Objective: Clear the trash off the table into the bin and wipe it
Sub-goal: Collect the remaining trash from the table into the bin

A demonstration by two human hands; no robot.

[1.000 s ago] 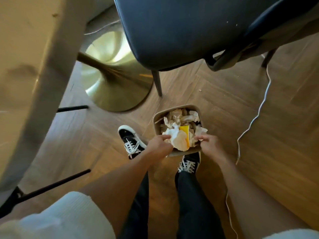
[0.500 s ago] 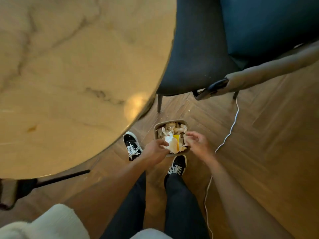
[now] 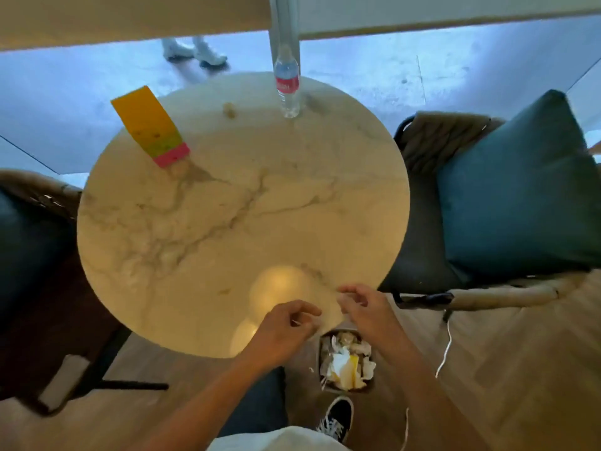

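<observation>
Both hands are over the near edge of the round marble table point(image 3: 201, 222), right above the bin point(image 3: 345, 361) on the floor. Left hand point(image 3: 282, 330) has its fingers loosely curled with fingertips near each other; something thin and pale may be between them, can't tell if it's gripping anything. Right hand point(image 3: 364, 307) is also relaxed and half-curled, nothing visibly in it. The bin sits just past the table rim by the person's shoe point(image 3: 336, 418), already stuffed with crumpled paper point(image 3: 341, 366) up to its lip. Still on the table: a yellow-and-pink carton point(image 3: 150, 125) upright at the far left, a water bottle point(image 3: 287, 86) at the far edge, and a small crumb-like scrap point(image 3: 229, 110) between them. My read: trash clearing is partly done, wipe not started, and no cloth in view. For the next pick, reach across for the carton first since it's the bulkiest; flatten it before dropping it in, as the bin has little room. Pinch the small scrap or sweep it to the edge into a cupped palm. The bottle looks like it has liquid, so check before binning. Watch the white cable point(image 3: 445, 349) on the floor near the bin.
</observation>
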